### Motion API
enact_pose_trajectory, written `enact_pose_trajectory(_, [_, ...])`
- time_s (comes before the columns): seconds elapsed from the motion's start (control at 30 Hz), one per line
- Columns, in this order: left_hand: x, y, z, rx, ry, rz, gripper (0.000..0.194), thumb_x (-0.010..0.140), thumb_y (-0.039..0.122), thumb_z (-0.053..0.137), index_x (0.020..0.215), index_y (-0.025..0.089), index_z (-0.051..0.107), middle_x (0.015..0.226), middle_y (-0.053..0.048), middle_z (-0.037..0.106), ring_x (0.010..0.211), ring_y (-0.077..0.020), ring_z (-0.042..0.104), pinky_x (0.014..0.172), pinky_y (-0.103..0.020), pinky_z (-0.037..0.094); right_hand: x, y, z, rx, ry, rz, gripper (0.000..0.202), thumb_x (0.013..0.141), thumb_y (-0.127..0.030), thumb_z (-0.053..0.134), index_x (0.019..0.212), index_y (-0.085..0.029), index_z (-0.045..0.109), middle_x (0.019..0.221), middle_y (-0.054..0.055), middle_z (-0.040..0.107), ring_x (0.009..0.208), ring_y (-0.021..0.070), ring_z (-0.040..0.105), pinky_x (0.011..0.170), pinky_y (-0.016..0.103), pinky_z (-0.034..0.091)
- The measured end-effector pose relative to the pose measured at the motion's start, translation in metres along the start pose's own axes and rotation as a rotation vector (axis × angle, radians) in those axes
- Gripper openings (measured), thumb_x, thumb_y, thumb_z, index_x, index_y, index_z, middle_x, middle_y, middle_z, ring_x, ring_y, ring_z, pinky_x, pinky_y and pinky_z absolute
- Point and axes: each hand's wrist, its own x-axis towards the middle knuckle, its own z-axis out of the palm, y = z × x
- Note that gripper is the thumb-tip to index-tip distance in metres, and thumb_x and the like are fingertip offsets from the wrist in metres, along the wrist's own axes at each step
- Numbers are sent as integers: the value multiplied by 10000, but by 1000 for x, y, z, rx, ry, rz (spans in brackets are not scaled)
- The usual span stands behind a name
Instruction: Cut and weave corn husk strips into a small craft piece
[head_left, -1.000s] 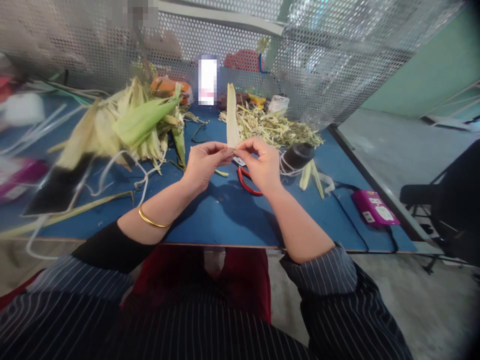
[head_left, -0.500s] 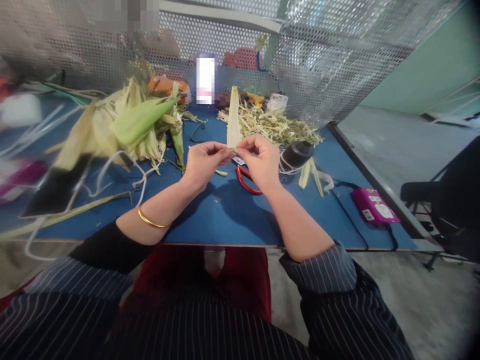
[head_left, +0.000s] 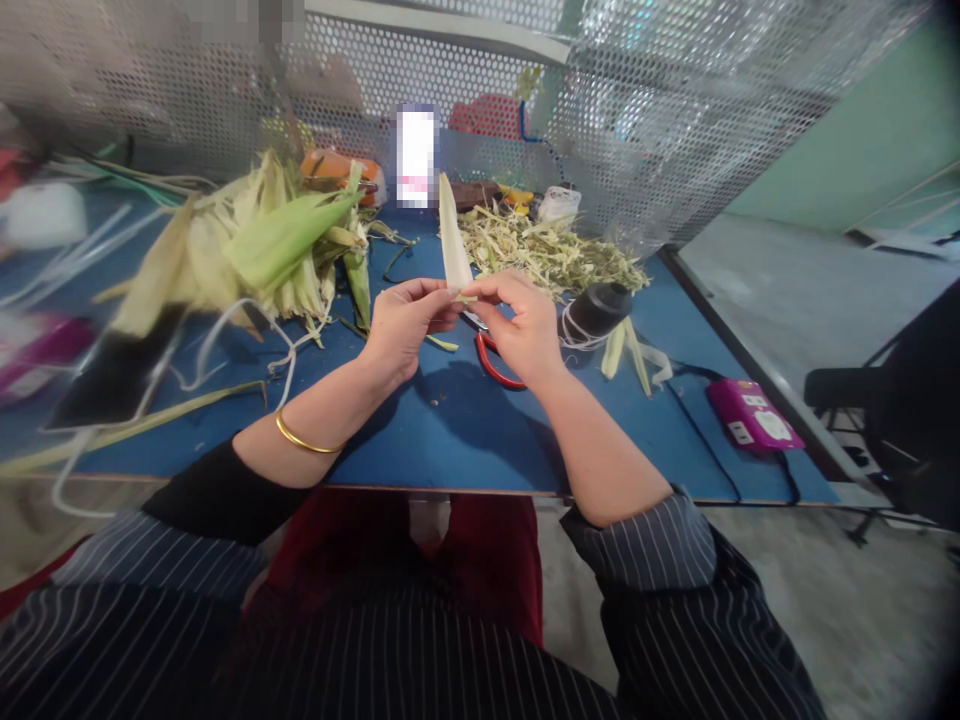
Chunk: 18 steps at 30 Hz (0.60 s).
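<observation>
Between my two hands stands a pale corn husk (head_left: 454,240), its pointed end up and tilted a little left. My left hand (head_left: 409,320) pinches its lower end between thumb and fingers. My right hand (head_left: 521,320) pinches the same end from the other side, with a small bit of husk showing between the fingertips. Under my right hand lie scissors with red handles (head_left: 496,365), partly hidden by the hand. A black spool (head_left: 596,310) wound with white string sits just right of that hand.
A heap of corn husks (head_left: 262,240) lies at left on the blue table (head_left: 450,440), and husk scraps (head_left: 555,250) are piled behind my hands. A dark phone-like slab (head_left: 116,375) is at left, a purple packet (head_left: 754,413) at right. A metal mesh (head_left: 360,60) rises behind.
The husk's upper tip has swung to the left, and a folded bit now shows at its pinched end. Both hands stay in nearly the same place.
</observation>
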Motion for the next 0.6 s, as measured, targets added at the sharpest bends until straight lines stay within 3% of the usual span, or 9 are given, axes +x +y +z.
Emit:
enact_pose_trajectory(0.4, [-2, 3, 1, -46, -45, -62, 192, 649, 246, 751, 750, 135, 632, 663, -13, 659, 602, -95, 612, 593, -212, 513, -2, 0, 3, 1, 49, 79, 54, 832, -213, 613, 808, -217, 662, 832, -6, 654, 796, 144, 602, 797, 322, 477])
enact_pose_trajectory(0.6, [0, -2, -2, -1, -81, 4, 193, 666, 285, 738, 767, 151, 644, 697, -11, 659, 659, -116, 627, 578, -209, 504, -1, -2, 3, 15, 69, 111, 45, 812, -217, 625, 778, -213, 654, 792, -17, 660, 759, 139, 605, 771, 305, 470])
